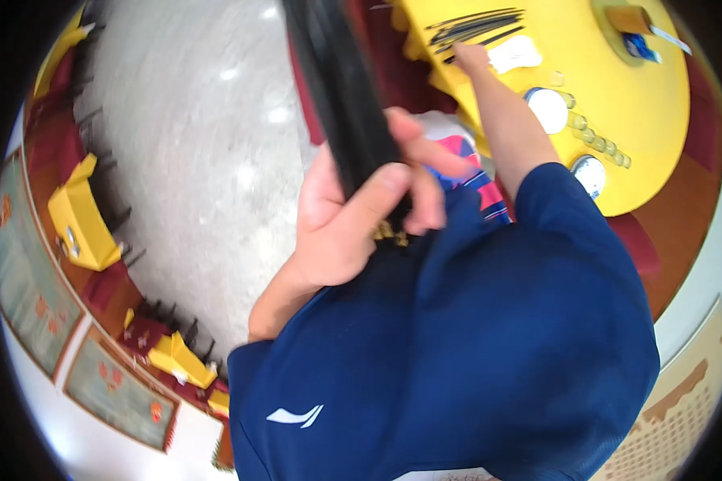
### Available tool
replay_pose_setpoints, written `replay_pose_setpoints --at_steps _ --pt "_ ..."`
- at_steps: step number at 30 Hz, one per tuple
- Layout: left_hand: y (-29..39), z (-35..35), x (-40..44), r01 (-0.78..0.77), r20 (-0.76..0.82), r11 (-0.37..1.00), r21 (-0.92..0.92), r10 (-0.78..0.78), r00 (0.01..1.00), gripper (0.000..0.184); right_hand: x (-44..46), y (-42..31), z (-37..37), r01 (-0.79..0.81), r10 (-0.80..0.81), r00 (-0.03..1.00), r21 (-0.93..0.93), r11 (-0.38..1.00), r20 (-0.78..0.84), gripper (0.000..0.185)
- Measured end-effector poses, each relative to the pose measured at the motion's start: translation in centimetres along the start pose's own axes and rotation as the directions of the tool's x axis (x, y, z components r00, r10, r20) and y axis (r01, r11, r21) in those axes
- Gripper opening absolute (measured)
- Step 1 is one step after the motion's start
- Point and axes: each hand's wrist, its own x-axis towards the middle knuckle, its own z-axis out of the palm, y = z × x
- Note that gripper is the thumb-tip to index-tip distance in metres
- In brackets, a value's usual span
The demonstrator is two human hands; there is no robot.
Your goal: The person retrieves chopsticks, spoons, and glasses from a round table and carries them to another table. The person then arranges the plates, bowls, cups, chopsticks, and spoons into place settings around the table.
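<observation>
- Black bundle [341, 88], likely chopsticks, was up in the left hand [333, 232], off the bench [650, 120] and out beyond its left edge.
- Left grip: thumb clamped across it, fingers partly curled round, gold-coloured ends showing below the hand. Too blurred to count.
- Right hand [472, 60] was over the bench near its left edge, by one end of the loose black sticks [475, 29]. Right grip: couldn't tell if spread or pinching.
- White item [515, 53] lay just beside that hand; plate [547, 111] and small glasses [598, 144] stood closer to the near edge.
- My read: good holding needed firm thumb pressure and ends kept even; slim sticks probably slid lengthwise if pressure dropped.
- Low, flat reach suited the sticks; forearm lay near the plate, so it wanted clearance.
</observation>
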Motion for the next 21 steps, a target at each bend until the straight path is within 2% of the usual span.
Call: replay_pose_setpoints --at_steps 1,2,3,4,6,8,9,12,13,14,16,17,21 --pt "-0.4 0.2 0.2 0.052 -0.141 0.998 -0.037 -0.057 0.988 0.026 -0.5 0.3 -1.2 -0.005 -0.011 0.986 0.093 0.996 0.169 0.046" --pt "-0.9 -0.6 0.3 0.084 -0.134 0.987 -0.140 -0.103 0.986 0.024 1.1 1.4 0.7 -0.105 0.051 0.983 0.317 0.943 0.174 0.045" --pt "-1.6 -1.0 0.5 0.093 -0.231 0.982 -0.166 -0.131 0.964 0.021 2.6 2.6 2.6 -0.192 0.113 0.977 0.524 0.830 0.179 0.043" --pt "-2.3 -1.9 0.5 0.093 -0.243 0.984 -0.152 -0.128 0.961 0.017 0.5 1.5 -0.1 -0.268 0.154 0.953 0.483 0.834 0.262 0.040" --pt "-2.7 -3.6 0.2 0.120 -0.228 0.988 -0.100 -0.140 0.964 0.017 -0.2 1.1 -1.1 -0.228 0.102 0.954 0.461 0.858 0.282 0.040" --pt "-2.9 -4.5 0.1 0.163 -0.226 0.986 -0.037 -0.167 0.960 0.018 -1.2 0.5 -2.5 -0.198 0.102 0.959 0.367 0.909 0.265 0.038" --pt "-2.8 -4.4 0.1 0.187 -0.224 0.982 -0.035 -0.190 0.956 0.018 -0.5 0.2 -1.6 -0.227 0.150 0.968 0.447 0.865 0.201 0.028" --pt "-3.2 -4.4 0.6 0.213 -0.241 0.977 0.007 -0.205 0.949 0.017 -0.9 0.9 -1.3 -0.219 0.153 0.972 0.442 0.870 0.179 0.027" --pt "-3.6 -4.5 0.9 0.209 -0.255 0.977 0.039 -0.193 0.947 0.017 -1.3 1.5 -1.5 -0.092 0.061 0.987 0.203 0.975 0.150 0.037" --pt "-4.3 -4.2 1.5 0.212 -0.281 0.971 0.110 -0.175 0.944 0.017 -2.2 1.6 -1.6 -0.113 0.080 0.986 0.236 0.965 0.145 0.037" --pt "-5.9 -5.0 3.0 0.234 -0.292 0.960 0.156 -0.182 0.939 0.017 -3.7 2.1 -2.1 -0.194 0.080 0.955 0.392 0.899 0.287 0.037" --pt "-6.9 -5.7 4.0 0.265 -0.303 0.952 0.151 -0.211 0.929 0.018 -3.4 2.9 -1.4 -0.211 0.091 0.953 0.416 0.884 0.290 0.036" --pt "-10.5 -7.4 7.5 0.363 -0.287 0.919 0.156 -0.310 0.907 0.016 -4.5 4.3 -2.9 -0.163 0.061 0.965 0.396 0.904 0.257 0.038"
